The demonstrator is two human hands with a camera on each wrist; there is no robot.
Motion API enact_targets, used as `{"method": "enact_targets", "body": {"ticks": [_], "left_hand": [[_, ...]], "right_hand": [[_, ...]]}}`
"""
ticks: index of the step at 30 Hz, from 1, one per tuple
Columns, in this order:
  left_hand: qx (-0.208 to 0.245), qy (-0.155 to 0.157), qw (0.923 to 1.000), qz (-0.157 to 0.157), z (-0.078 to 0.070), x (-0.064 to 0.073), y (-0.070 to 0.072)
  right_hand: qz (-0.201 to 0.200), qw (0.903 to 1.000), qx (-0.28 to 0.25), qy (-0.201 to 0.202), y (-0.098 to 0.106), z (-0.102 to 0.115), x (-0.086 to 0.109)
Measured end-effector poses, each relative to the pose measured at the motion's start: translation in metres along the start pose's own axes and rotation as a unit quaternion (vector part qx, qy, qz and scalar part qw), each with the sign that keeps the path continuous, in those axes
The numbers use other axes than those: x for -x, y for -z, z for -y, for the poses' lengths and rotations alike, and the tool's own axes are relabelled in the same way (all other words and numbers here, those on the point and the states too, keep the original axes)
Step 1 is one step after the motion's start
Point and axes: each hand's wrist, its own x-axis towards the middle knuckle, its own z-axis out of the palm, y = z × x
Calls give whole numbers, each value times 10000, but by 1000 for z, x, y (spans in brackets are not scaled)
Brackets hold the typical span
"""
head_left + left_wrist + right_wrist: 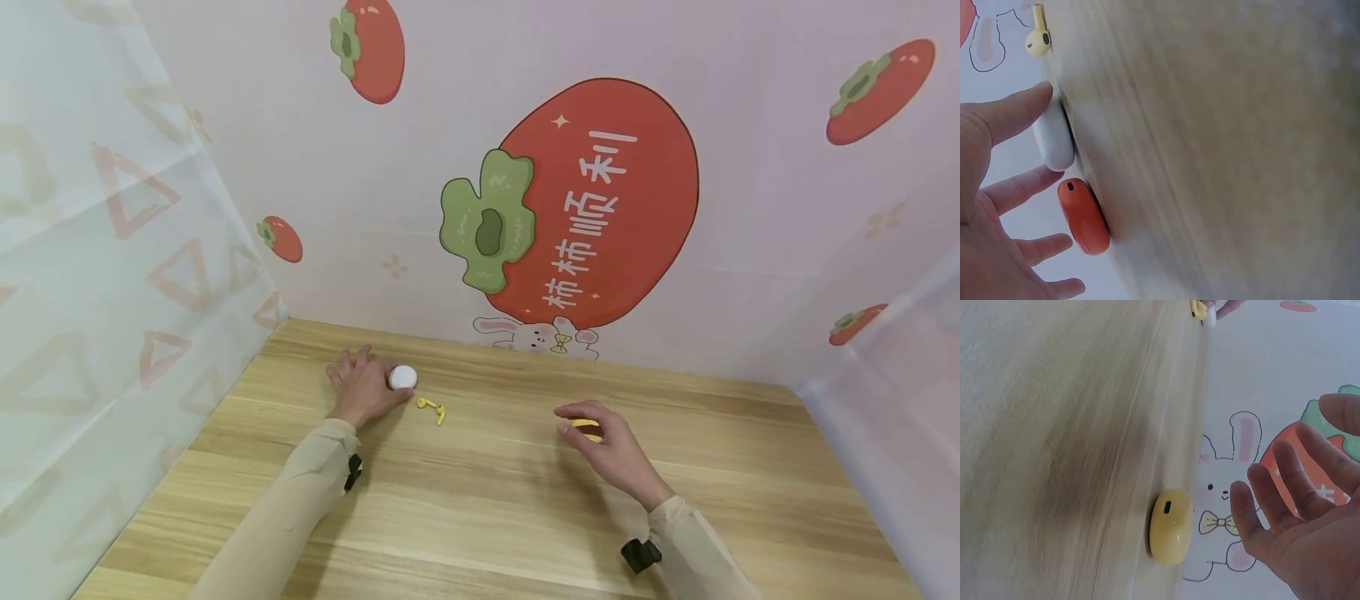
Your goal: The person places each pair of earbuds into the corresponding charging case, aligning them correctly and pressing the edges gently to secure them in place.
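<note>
My left hand [362, 388] holds a rounded white earbud case [402, 377] by its edges, thumb on one end and index finger on the other. The case lies on the wooden table. Beyond that index finger, in the left wrist view, an orange earbud case [1084, 217] with a small port lies beside the white one, near the other spread fingers. Two yellow earbuds [439, 410] lie just right of my left thumb. My right hand [615, 454] hovers with loosely bent fingers over a yellow earbud case [1171, 527], apart from it in the right wrist view.
The light wooden table [465, 500] meets a printed back wall [750, 250] just beyond the hands. A patterned side wall [90, 275] rises on the left and another [907, 400] on the right.
</note>
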Motion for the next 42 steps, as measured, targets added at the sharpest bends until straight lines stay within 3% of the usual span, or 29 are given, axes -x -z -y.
{"method": "enact_targets", "body": {"ticks": [5,9,16,21,26,32,42], "left_hand": [[18,6,10000,-39,-4,1,4],[-16,-132,9994,-308,-15,4,9],[310,-841,9914,-957,-45,14,14],[437,-1316,9848,-1044,-63,20,11],[585,-1581,9816,-893,-78,27,6],[839,-1770,9783,-671,-96,37,-4],[1044,-1840,9771,-206,-122,48,-14]], "right_hand": [[-49,9997,210,98,4,0,1],[-118,9985,478,240,8,-1,2],[-305,9908,1232,480,16,-10,5],[-415,9838,1619,650,23,-15,9],[-534,9778,1935,600,29,-23,12],[-514,9716,2300,198,34,-33,12],[-329,9683,2439,-425,34,-41,5]]}}
